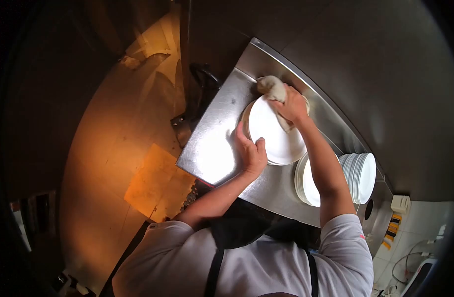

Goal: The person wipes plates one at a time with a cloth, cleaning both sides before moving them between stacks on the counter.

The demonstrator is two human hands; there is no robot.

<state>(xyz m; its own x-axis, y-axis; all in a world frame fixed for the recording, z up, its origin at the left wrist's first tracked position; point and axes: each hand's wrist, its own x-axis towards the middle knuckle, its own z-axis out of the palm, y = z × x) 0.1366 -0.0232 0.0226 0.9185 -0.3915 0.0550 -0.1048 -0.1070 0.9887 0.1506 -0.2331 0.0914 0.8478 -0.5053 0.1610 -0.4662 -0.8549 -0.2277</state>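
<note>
A white plate lies face up over the steel counter, with the rims of other plates showing under its left side. My left hand grips its lower left edge, thumb on the rim and fingers around the outside. Over the plate's upper right part, my right hand is closed on a cream cloth, which bunches above the fingers and hangs down onto the plate's surface. Part of the cloth is hidden behind that hand.
To the right, one stack of white plates is partly covered by my right forearm, and another stack stands beside it. The steel counter has a raised back edge. A black hose-like object is left of it.
</note>
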